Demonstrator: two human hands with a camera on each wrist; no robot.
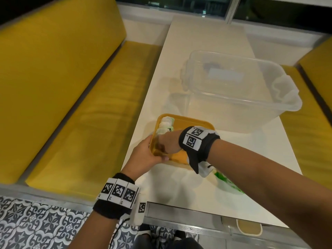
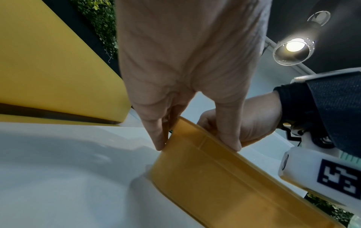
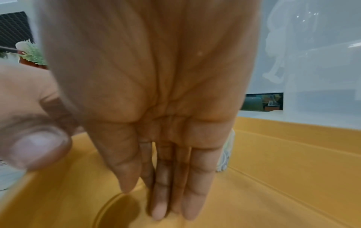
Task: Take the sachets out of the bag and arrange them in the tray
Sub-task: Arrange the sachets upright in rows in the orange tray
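Observation:
A yellow tray (image 1: pixel 195 123) sits near the table's left front edge. Several white-and-green sachets (image 1: pixel 165 125) lie in a row along its far left side; one sachet (image 3: pixel 226 154) shows behind my fingers in the right wrist view. My left hand (image 1: pixel 149 155) pinches the tray's near-left rim (image 2: pixel 215 177), thumb inside and fingers outside. My right hand (image 1: pixel 166 143) reaches into the tray (image 3: pixel 283 177) with straight fingers (image 3: pixel 193 192) pointing at the floor, holding nothing. The white-and-green bag (image 1: pixel 225 181) lies flat under my right forearm.
A large clear plastic tub (image 1: pixel 242 87) stands on the white table (image 1: pixel 233 150) just behind and right of the tray. Yellow bench seats (image 1: pixel 80 114) flank the table on both sides. The table's left edge runs close beside the tray.

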